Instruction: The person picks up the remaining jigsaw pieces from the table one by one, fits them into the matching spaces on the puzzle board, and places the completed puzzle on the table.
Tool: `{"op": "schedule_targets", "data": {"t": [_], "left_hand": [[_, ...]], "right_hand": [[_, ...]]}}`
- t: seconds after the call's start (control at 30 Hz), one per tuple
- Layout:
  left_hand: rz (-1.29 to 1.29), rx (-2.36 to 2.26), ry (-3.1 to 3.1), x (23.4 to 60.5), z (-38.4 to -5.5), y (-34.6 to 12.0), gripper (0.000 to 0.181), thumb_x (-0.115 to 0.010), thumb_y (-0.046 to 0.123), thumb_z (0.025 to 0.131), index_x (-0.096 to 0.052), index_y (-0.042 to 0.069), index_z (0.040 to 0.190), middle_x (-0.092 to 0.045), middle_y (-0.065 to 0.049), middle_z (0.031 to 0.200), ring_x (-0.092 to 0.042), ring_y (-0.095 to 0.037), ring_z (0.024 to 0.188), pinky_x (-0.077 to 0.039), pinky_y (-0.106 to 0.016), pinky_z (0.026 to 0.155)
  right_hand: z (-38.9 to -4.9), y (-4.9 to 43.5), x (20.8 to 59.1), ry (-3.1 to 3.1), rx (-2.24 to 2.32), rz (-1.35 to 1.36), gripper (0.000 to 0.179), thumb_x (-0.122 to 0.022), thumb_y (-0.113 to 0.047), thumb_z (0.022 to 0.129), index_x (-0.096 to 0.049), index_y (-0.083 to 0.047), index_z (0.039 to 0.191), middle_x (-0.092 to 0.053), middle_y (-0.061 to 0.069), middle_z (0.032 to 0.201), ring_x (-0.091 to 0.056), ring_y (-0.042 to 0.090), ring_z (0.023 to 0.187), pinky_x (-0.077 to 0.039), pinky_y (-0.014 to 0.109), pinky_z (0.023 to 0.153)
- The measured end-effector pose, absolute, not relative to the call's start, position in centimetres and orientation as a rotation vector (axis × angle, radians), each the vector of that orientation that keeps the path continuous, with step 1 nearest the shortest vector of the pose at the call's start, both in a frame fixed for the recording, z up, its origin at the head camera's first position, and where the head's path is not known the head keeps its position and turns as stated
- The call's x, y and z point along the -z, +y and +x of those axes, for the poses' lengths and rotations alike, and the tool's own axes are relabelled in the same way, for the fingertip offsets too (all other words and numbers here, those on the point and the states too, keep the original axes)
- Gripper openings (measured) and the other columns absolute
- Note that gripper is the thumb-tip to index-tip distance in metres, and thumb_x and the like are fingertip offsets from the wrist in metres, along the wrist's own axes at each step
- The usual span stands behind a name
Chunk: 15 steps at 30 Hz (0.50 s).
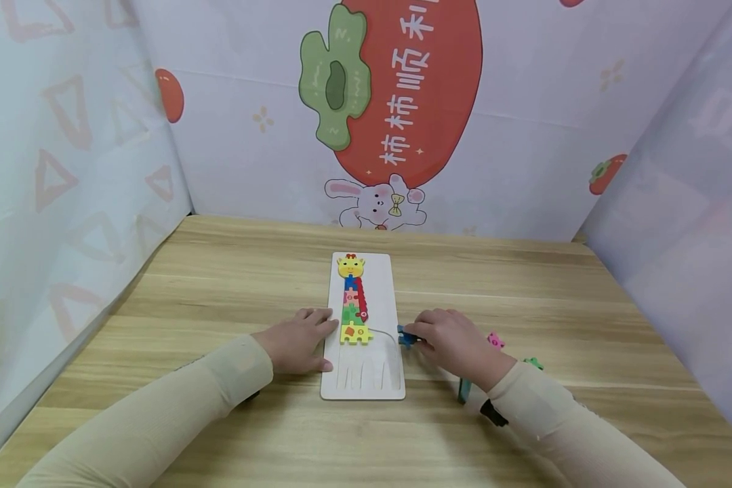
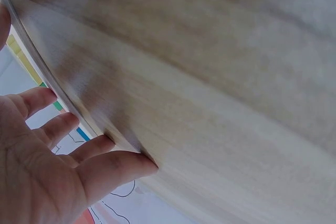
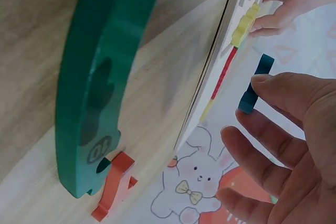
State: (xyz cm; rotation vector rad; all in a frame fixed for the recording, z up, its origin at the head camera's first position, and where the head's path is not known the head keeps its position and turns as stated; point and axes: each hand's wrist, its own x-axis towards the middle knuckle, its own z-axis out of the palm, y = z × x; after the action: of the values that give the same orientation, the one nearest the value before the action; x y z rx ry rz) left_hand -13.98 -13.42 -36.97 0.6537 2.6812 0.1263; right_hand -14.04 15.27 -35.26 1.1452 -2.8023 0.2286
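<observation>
A pale wooden puzzle board (image 1: 378,285) lies lengthwise on the table, its upper part filled by a giraffe: a yellow head (image 1: 350,268), a stack of coloured neck pieces, a red mane piece (image 1: 362,305) and a yellow piece (image 1: 354,335) at the bottom. Below that, the carved leg grooves show bare. At the board's left edge rests my left hand (image 1: 299,342), fingers loosely spread with the tips against the edge. My right hand (image 1: 457,344) pinches a blue puzzle piece (image 3: 255,85) between thumb and forefinger, just over the board's right edge.
Right of the board, loose pieces lie on the table: a pink one (image 1: 495,340), a green one (image 1: 533,363) and a long teal one (image 1: 464,390) partly behind the right wrist. A patterned cloth wall (image 1: 250,169) rises behind the table.
</observation>
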Motion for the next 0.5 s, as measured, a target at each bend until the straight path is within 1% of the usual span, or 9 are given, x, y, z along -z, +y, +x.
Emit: {"op": "schedule_targets", "data": {"t": [0.2, 0.5], "left_hand": [[0.66, -0.124, 2.678, 36.89, -14.04, -13.42, 0.081, -0.065, 0.055, 0.085, -0.035, 0.016, 0.15, -0.028, -0.007, 0.156, -0.027, -0.034, 0.141, -0.035, -0.049, 0.109], [0.67, -0.133, 2.675, 36.82, -14.0, -13.41, 0.081, -0.064, 0.054, 0.086, -0.036, 0.015, 0.15, -0.028, -0.008, 0.156, -0.027, -0.035, 0.141, -0.034, -0.049, 0.11]], "right_hand": [[-14.29, 14.87, 35.06, -2.824, -0.22, 1.136, 0.031, -0.081, -0.017, 0.078, -0.075, -0.013, 0.108, -0.07, -0.001, 0.093, -0.059, 0.01, 0.077, -0.054, 0.032, 0.077], [-14.65, 14.36, 34.6, -2.849, -0.244, 1.119, 0.03, -0.081, -0.017, 0.079, -0.075, -0.015, 0.108, -0.07, -0.002, 0.095, -0.06, 0.009, 0.077, -0.054, 0.027, 0.075]]}}
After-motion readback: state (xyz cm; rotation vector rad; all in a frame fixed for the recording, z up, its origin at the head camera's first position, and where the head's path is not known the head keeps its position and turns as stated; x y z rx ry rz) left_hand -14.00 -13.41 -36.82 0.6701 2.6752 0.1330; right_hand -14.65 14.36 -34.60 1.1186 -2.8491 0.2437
